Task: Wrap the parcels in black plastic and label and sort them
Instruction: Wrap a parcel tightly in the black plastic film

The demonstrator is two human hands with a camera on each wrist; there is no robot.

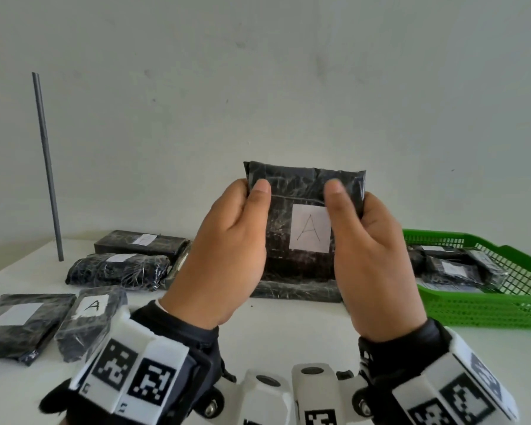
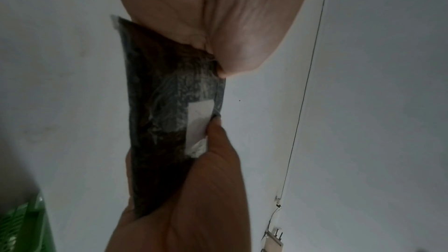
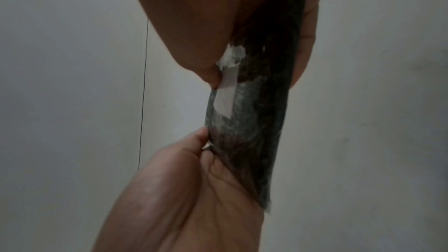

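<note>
A black-wrapped parcel [image 1: 292, 191] with a white label marked "A" [image 1: 308, 230] is held upright in front of me, above the table. My left hand [image 1: 230, 240] grips its left edge, thumb on the front. My right hand [image 1: 371, 250] grips its right edge, thumb pressing beside the label. In the left wrist view the parcel [image 2: 167, 114] shows edge-on between my left hand [image 2: 213, 18] above and my right hand [image 2: 189, 198] below. The right wrist view shows the parcel [image 3: 257, 122], its label [image 3: 225, 95] and my right hand [image 3: 201, 22].
Several wrapped, labelled parcels [image 1: 117, 268] lie on the white table [image 1: 288, 332] at the left, one marked "A" [image 1: 91, 320]. Another parcel [image 1: 298, 291] lies flat under the held one. A green basket [image 1: 485, 302] at the right holds more parcels. A grey rod [image 1: 46, 167] stands at the back left.
</note>
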